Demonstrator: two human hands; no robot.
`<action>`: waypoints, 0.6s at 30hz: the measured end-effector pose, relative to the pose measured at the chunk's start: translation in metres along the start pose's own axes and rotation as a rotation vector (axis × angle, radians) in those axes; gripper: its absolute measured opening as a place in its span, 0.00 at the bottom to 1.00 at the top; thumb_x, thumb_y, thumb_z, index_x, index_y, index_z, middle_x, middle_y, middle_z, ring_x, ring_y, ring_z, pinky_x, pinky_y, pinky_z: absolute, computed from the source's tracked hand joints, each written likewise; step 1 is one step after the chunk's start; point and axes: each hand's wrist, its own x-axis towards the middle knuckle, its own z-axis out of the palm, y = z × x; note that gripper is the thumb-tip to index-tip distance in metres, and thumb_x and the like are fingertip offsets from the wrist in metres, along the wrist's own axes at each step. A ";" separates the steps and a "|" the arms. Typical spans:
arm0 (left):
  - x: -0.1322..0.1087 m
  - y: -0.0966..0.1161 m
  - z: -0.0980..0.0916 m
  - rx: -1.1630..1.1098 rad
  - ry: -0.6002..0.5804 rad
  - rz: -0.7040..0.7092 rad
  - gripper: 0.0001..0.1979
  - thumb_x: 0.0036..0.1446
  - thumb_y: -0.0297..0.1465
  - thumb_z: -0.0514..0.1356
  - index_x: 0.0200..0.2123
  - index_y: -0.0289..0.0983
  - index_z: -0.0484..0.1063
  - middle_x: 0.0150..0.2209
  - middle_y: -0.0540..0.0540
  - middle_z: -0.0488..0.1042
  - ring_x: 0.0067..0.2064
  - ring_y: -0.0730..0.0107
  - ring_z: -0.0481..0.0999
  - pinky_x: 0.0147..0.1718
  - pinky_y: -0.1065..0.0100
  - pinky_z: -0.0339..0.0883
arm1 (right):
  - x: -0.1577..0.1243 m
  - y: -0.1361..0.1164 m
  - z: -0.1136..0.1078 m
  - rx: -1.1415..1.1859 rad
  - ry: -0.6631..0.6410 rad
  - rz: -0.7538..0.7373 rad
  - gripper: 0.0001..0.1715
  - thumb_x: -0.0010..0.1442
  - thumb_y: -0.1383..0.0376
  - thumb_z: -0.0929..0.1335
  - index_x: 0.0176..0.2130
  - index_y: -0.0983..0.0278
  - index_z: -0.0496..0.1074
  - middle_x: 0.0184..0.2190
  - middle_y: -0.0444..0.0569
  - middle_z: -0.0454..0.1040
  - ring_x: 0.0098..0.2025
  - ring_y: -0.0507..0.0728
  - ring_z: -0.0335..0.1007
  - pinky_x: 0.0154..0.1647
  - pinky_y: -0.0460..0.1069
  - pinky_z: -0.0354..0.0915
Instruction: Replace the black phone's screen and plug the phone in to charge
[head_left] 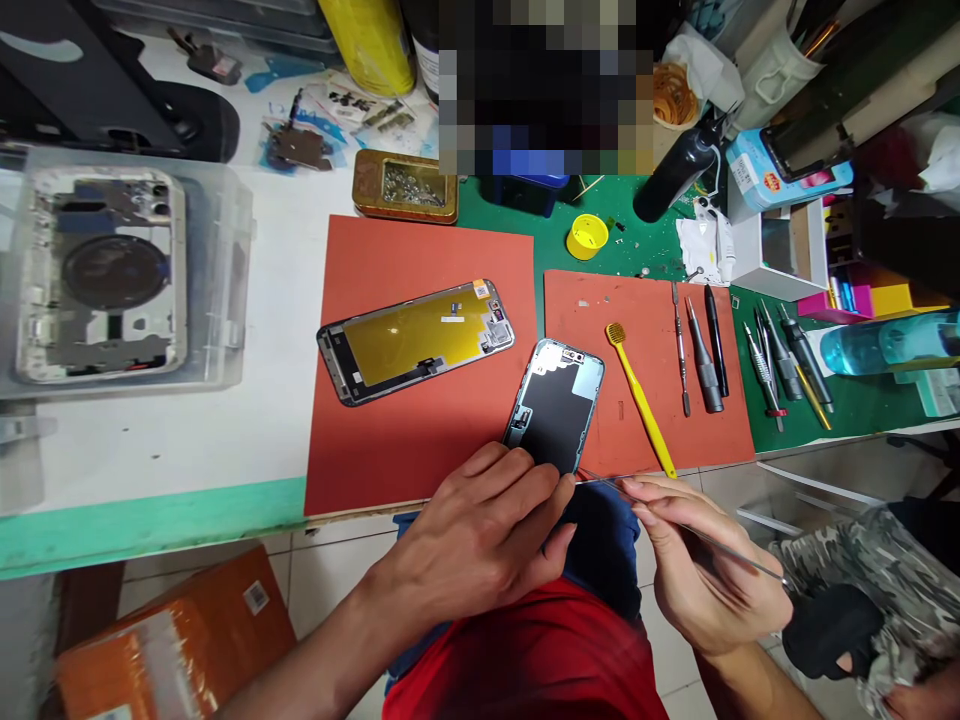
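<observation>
A phone screen panel (556, 400) with a black back lies tilted near the front edge of the red mats. My left hand (495, 525) is closed over its lower end, fingers pressing on it. Thin metal tweezers (720, 545) are pinched in my right hand (709, 560), their tips at the panel's lower right edge. A second screen panel with a gold back (412, 342) lies on the left red mat (375, 460). On the right mat (600, 350) is a yellow brush (641, 400).
Beside the brush lie a metal spudger (681, 350) and a grey screwdriver (703, 360). A yellow cap (587, 237) and a tin of screws (405, 187) stand behind. An opened phone (105, 275) rests at the left. A person in camouflage (847, 560) is at the lower right.
</observation>
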 end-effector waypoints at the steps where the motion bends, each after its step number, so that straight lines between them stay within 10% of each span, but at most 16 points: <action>1: 0.000 0.000 0.000 -0.001 -0.002 0.000 0.11 0.70 0.28 0.60 0.48 0.29 0.80 0.36 0.45 0.79 0.36 0.60 0.72 0.36 0.57 0.68 | 0.000 0.000 0.000 0.006 0.002 -0.009 0.30 0.58 0.89 0.72 0.53 0.65 0.79 0.48 0.52 0.86 0.50 0.61 0.86 0.53 0.59 0.84; 12: 0.000 0.001 0.001 0.030 0.022 0.047 0.09 0.68 0.25 0.62 0.48 0.26 0.79 0.37 0.46 0.80 0.37 0.62 0.71 0.37 0.58 0.67 | 0.006 0.001 0.001 -0.027 0.009 -0.028 0.28 0.57 0.88 0.73 0.51 0.65 0.79 0.45 0.53 0.87 0.45 0.63 0.87 0.48 0.60 0.86; 18: -0.002 0.000 0.003 0.027 0.009 0.075 0.08 0.67 0.24 0.64 0.47 0.28 0.79 0.39 0.46 0.82 0.38 0.61 0.72 0.36 0.57 0.66 | 0.013 -0.003 -0.004 -0.067 0.216 -0.052 0.24 0.59 0.84 0.74 0.50 0.64 0.79 0.42 0.51 0.86 0.44 0.63 0.87 0.45 0.61 0.85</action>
